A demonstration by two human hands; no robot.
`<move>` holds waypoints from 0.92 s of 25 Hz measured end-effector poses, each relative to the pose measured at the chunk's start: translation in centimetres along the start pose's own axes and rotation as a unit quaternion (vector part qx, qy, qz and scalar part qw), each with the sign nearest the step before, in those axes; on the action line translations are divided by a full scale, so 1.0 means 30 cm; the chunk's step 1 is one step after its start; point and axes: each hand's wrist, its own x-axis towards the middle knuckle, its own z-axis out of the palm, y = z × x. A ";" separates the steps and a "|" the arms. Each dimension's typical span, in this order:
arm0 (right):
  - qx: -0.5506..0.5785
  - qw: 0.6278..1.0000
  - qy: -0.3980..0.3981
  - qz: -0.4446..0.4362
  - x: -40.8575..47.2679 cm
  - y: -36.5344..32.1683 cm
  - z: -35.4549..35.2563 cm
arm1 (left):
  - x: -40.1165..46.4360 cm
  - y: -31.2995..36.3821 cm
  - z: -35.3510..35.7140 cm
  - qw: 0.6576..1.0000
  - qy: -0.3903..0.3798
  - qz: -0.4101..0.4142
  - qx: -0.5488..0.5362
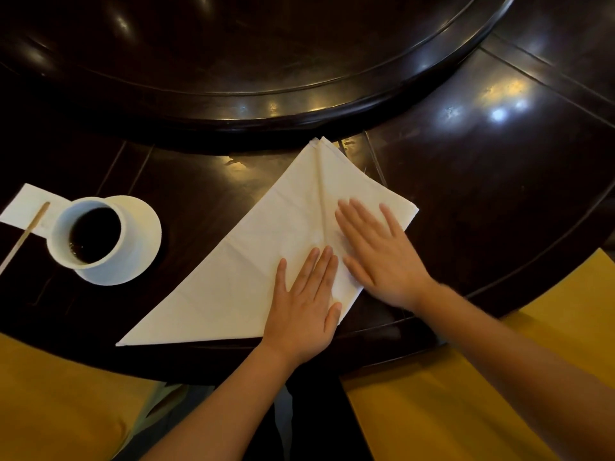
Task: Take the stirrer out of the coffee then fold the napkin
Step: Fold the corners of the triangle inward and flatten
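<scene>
The cream napkin point(253, 261) lies flat, folded into a triangle with a crease down its middle, just right of the coffee cup point(96, 237). The wooden stirrer point(25, 236) lies out of the dark coffee, slanted, just left of the cup.

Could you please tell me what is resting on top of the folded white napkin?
Both hands lie flat on the folded white cloth napkin: the left hand near its front edge, the right hand beside the centre crease. Whatever the palms cover stays hidden.
</scene>
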 end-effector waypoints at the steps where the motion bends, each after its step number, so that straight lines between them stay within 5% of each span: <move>1: -0.020 0.999 -0.025 -0.010 -0.069 -0.021 0.022 | 0.000 0.000 0.000 1.000 0.001 0.000 -0.002; 14: -0.067 0.991 -0.095 0.061 -0.003 0.220 0.013 | -0.006 -0.020 -0.003 0.999 -0.019 0.022 0.016; 23: -0.012 0.997 -0.035 0.070 0.061 0.023 0.022 | -0.029 -0.041 -0.010 1.000 0.007 0.023 -0.013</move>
